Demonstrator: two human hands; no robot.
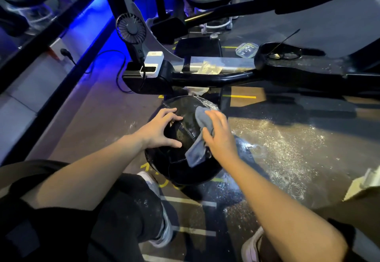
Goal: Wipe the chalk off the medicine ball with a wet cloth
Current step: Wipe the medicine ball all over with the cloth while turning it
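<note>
A black medicine ball [181, 167] sits on the floor between my feet, its surface glossy and wet. My left hand [162, 130] rests on its upper left side with fingers spread and slightly curved over the ball. A grey cloth [197, 150] lies across the ball's top right. My right hand [220, 136] presses down on that cloth with fingers laid flat over it; one end of the cloth sticks out beyond the fingertips and the other hangs out below the thumb.
Black exercise-machine arms [216, 76] cross just behind the ball, carrying a small fan [131, 27] and a white box [152, 64]. Wet patches and white specks cover the floor [283, 142] at right. My shoes [164, 220] stand below the ball. Another person sits behind.
</note>
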